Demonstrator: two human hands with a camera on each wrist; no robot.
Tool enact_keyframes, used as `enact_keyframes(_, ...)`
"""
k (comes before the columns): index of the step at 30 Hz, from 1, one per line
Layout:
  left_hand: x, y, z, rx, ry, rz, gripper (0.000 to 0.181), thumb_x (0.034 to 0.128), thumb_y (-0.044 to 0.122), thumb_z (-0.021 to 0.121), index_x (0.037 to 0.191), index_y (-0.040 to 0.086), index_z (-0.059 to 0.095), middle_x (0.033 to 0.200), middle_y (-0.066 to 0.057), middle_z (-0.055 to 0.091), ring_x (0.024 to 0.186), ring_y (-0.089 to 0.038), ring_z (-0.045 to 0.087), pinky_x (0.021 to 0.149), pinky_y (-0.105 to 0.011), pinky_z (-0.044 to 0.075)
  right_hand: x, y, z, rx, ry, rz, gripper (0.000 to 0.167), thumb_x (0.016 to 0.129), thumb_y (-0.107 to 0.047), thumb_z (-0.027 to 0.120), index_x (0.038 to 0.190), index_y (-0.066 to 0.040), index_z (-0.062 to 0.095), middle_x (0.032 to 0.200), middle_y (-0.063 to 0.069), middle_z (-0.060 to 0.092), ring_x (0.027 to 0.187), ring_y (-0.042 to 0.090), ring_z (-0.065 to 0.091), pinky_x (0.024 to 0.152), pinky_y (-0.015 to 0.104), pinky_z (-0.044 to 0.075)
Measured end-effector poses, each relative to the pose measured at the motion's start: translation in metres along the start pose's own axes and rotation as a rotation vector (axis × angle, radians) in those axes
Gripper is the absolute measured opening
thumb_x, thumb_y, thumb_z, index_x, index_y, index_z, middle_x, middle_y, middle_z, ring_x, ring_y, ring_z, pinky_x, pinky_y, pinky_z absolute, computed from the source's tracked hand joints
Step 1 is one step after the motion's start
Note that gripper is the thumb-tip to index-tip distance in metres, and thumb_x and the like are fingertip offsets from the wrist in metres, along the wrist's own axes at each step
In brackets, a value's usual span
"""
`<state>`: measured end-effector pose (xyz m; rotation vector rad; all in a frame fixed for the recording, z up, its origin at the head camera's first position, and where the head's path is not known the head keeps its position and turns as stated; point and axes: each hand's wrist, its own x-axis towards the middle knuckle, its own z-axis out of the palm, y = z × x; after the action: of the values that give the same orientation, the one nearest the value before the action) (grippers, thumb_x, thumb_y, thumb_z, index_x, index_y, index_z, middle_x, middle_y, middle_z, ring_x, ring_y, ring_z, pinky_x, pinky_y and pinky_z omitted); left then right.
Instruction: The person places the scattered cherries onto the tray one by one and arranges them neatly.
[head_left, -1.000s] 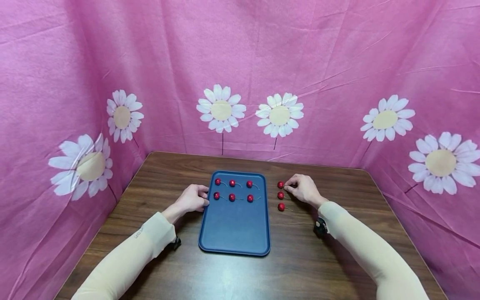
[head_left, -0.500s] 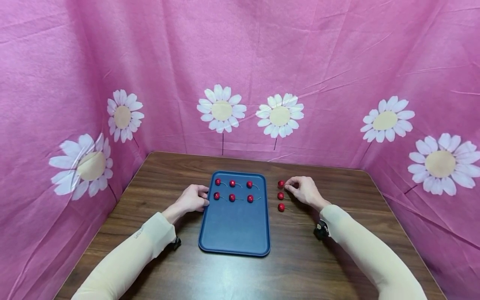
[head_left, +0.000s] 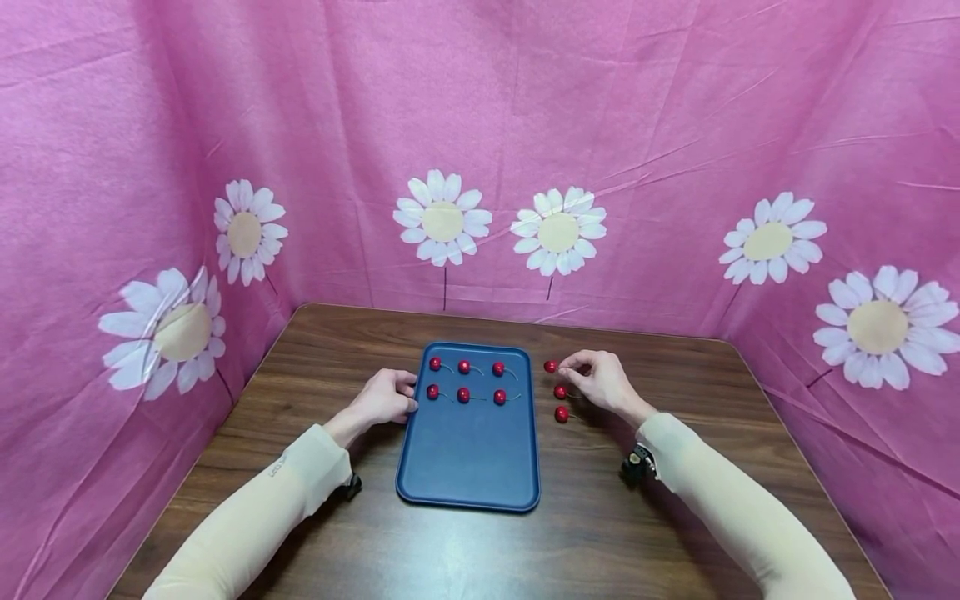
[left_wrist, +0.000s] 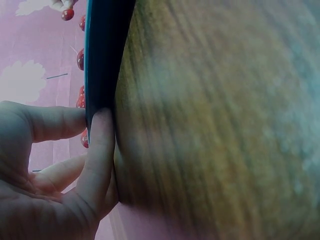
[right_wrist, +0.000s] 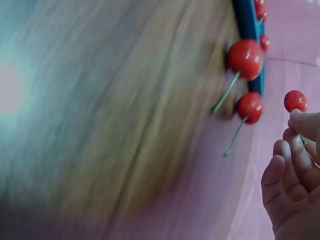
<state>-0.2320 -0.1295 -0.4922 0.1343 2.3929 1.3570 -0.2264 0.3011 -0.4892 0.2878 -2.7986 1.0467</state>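
Note:
A blue tray (head_left: 472,454) lies on the table with two rows of red cherries, three in each row, such as one cherry (head_left: 464,395). At its left rim is my left hand (head_left: 384,397); in the left wrist view the fingers of that hand (left_wrist: 60,170) touch the tray's edge (left_wrist: 102,55). My right hand (head_left: 603,383) pinches the stem of a cherry (head_left: 551,366) right of the tray; the right wrist view shows this cherry (right_wrist: 296,101) clear of the table, above the fingertips. Two more cherries (head_left: 561,392) (right_wrist: 249,107) lie on the wood beside the tray.
The brown wooden table (head_left: 457,554) extends around the tray. Pink cloth (head_left: 480,100) with white flowers surrounds its back and sides. A dark device (head_left: 637,463) is on the right wrist, and another (head_left: 351,486) on the left.
My right hand has moved left toward the tray, carrying the rearmost of the three cherries outside it. My left hand and the tray have stayed in place.

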Motion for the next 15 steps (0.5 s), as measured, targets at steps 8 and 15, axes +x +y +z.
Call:
enact_keyframes(8, 0.002, -0.001, 0.0, 0.012, 0.004, 0.011, 0.056, 0.0961, -0.004, 0.076, 0.151, -0.006, 0.064, 0.119, -0.02, 0.072, 0.095, -0.022, 0.076, 0.085, -0.042, 0.075, -0.001, -0.025, 0.0, 0.101, -0.009, -0.021, 0.007, 0.102, -0.014, 0.083, 0.106, -0.009, 0.087, 0.096, 0.015, 0.085, 0.072, 0.008, 0.066, 0.064, 0.019, 0.056)
enact_keyframes(15, 0.003, -0.002, 0.0, 0.011, -0.006, 0.009, 0.056, 0.0975, -0.004, 0.076, 0.152, -0.005, 0.064, 0.12, -0.021, 0.072, 0.099, -0.024, 0.076, 0.087, -0.042, 0.074, -0.005, -0.051, 0.007, 0.165, -0.045, -0.053, 0.01, 0.103, -0.014, 0.083, 0.108, -0.007, 0.087, 0.102, 0.014, 0.086, 0.077, 0.013, 0.067, 0.068, 0.02, 0.06)
